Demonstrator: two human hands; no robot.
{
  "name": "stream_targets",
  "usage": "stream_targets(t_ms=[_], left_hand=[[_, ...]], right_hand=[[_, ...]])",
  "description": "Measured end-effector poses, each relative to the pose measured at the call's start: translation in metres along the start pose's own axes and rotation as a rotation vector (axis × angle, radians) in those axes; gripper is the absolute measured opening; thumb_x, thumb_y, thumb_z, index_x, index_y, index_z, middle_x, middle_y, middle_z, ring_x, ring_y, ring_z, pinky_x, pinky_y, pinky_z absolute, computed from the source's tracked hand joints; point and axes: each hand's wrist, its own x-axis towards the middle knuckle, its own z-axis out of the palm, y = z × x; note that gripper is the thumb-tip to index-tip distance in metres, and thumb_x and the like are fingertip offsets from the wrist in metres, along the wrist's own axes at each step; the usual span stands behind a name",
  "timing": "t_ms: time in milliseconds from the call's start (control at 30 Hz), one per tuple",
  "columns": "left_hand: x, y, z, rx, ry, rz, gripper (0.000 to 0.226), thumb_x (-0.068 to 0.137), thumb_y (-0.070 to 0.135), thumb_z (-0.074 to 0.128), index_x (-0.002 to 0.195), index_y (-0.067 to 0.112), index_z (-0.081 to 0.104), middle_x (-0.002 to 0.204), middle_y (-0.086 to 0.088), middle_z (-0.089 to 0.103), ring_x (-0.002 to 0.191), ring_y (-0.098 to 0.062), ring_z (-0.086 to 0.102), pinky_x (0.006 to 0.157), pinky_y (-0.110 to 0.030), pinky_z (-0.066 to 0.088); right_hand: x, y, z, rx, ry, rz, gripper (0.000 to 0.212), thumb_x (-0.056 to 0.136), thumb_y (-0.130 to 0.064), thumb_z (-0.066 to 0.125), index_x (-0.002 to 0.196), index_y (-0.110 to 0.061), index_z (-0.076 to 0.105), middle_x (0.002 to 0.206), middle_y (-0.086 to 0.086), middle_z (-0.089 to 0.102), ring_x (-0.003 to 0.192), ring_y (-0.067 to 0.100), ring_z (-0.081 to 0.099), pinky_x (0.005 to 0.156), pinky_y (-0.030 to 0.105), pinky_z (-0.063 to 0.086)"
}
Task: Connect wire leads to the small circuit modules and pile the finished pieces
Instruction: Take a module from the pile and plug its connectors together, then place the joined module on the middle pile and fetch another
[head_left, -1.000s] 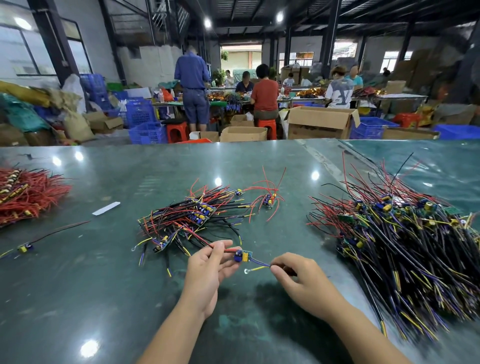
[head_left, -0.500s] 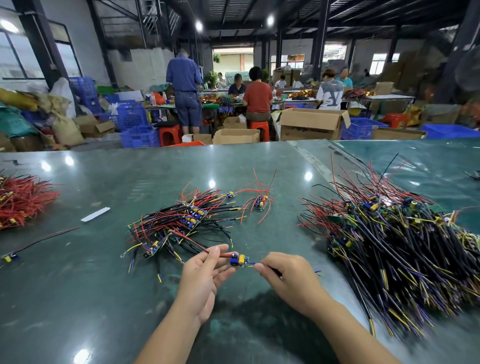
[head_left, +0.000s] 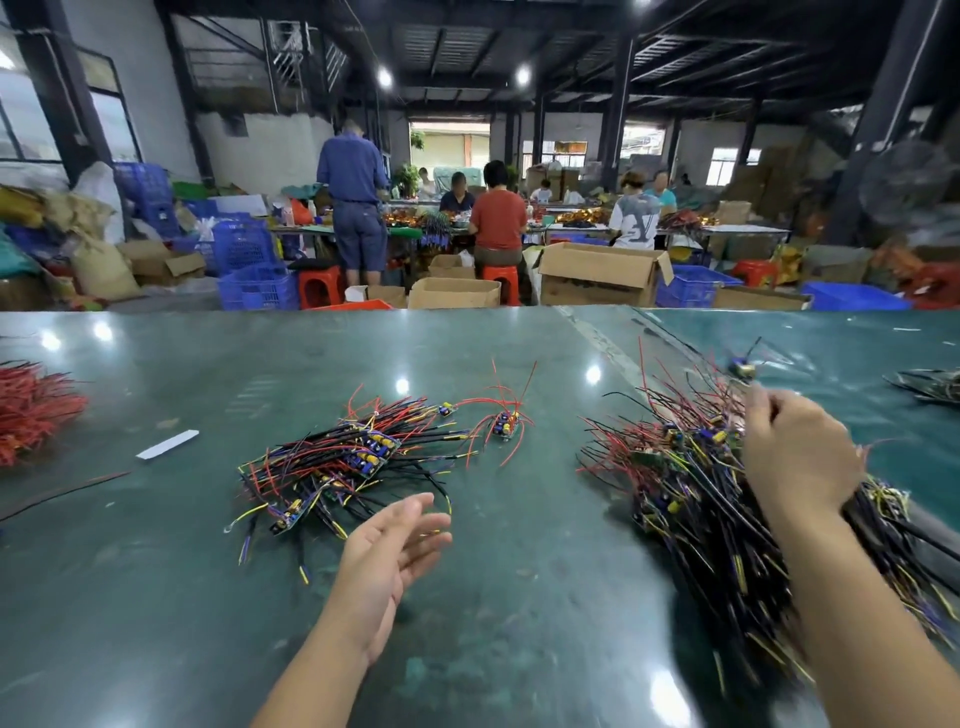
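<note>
Nearest, over the tabletop (head_left: 156, 597), the left hand (head_left: 387, 558) is open and empty. Farther right, the right hand (head_left: 795, 457) reaches into the big pile (head_left: 691, 499); its fingers are hidden, grip unclear. Better to draw one module out slowly, avoiding tangles.

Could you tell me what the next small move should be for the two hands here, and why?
Probably let the right hand, over the big tangled pile of wired modules, finish dropping its module there, then send the open, empty left hand to the smaller pile of black and red wired modules just ahead.
</note>
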Motion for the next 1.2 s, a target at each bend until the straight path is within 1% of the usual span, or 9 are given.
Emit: stream_targets(t_ms=[133,233,433,500,667,833,967,1067,1200], left_hand=[[0.004,-0.005,0.000,0.033,0.068,0.062,0.016,0.096,0.008,0.050,0.104,0.007,0.065,0.077,-0.006,0.073,0.061,-0.012,0.067,0.055,-0.018,0.052],[0.011,-0.008,-0.003,0.129,0.331,0.357,0.026,0.095,-0.004,0.044,0.109,0.012,0.059,0.081,0.000,0.068,0.054,-0.006,0.061,0.057,-0.015,0.050],[0.019,0.015,-0.039,0.096,0.757,0.652,0.041,0.090,-0.012,0.041,0.119,0.017,0.048,0.105,-0.004,0.055,0.077,-0.004,0.057,0.068,-0.018,0.045],[0.019,0.029,-0.060,0.093,0.886,0.724,0.041,0.088,-0.011,0.040,0.118,0.016,0.047,0.102,-0.001,0.056,0.080,-0.007,0.056,0.073,-0.019,0.045],[0.024,0.045,-0.099,0.018,1.115,0.667,0.044,0.081,-0.009,0.038,0.118,0.010,0.051,0.103,-0.007,0.056,0.088,-0.023,0.052,0.083,-0.048,0.044],[0.030,0.038,-0.093,0.030,0.966,0.558,0.035,0.084,-0.010,0.039,0.099,0.018,0.054,0.088,0.003,0.058,0.081,-0.019,0.053,0.071,-0.029,0.045],[0.033,0.028,-0.093,0.239,0.922,0.356,0.031,0.083,-0.003,0.046,0.098,0.020,0.061,0.096,-0.001,0.062,0.102,-0.032,0.057,0.092,-0.044,0.047],[0.030,0.026,-0.088,0.427,0.860,0.317,0.031,0.083,0.006,0.049,0.097,0.028,0.067,0.106,-0.007,0.066,0.110,-0.036,0.054,0.098,-0.049,0.044],[0.019,0.027,-0.055,0.562,0.535,0.403,0.015,0.092,0.017,0.055,0.091,0.025,0.067,0.096,0.007,0.067,0.094,-0.014,0.061,0.092,-0.034,0.045]], right_hand=[[0.001,0.006,0.008,-0.232,-0.036,0.081,0.042,0.090,-0.032,0.054,0.113,0.002,0.061,0.120,0.029,0.054,0.113,0.043,0.043,0.096,0.049,0.033],[-0.034,-0.032,0.027,-0.030,-0.073,-0.185,0.028,0.086,-0.021,0.059,0.108,-0.006,0.067,0.116,0.021,0.060,0.110,0.038,0.046,0.094,0.044,0.034],[-0.144,-0.127,0.090,0.232,-0.770,-0.602,0.029,0.091,-0.025,0.052,0.116,-0.018,0.064,0.123,0.003,0.057,0.116,0.026,0.047,0.099,0.032,0.037],[-0.169,-0.150,0.106,0.187,-0.820,-0.715,0.033,0.092,-0.027,0.048,0.122,-0.018,0.060,0.127,0.002,0.055,0.118,0.027,0.046,0.099,0.033,0.038],[-0.204,-0.198,0.133,0.210,-0.746,-0.759,0.025,0.092,-0.026,0.044,0.110,-0.015,0.057,0.113,0.006,0.062,0.109,0.033,0.053,0.083,0.038,0.041],[-0.213,-0.208,0.154,0.255,-0.709,-0.554,0.023,0.093,-0.023,0.050,0.108,-0.019,0.067,0.106,0.007,0.064,0.102,0.030,0.056,0.080,0.035,0.041],[-0.201,-0.202,0.137,0.627,-0.706,-0.393,0.019,0.090,-0.014,0.059,0.104,-0.015,0.072,0.099,0.002,0.064,0.093,0.020,0.058,0.082,0.031,0.042],[-0.184,-0.187,0.113,0.871,-0.726,-0.319,0.015,0.087,-0.006,0.064,0.097,-0.013,0.073,0.086,-0.009,0.062,0.080,0.005,0.057,0.076,0.012,0.041],[-0.164,-0.158,0.082,1.045,-0.764,-0.179,0.026,0.085,-0.005,0.066,0.082,-0.030,0.069,0.081,-0.013,0.068,0.074,-0.006,0.058,0.073,0.009,0.042]])
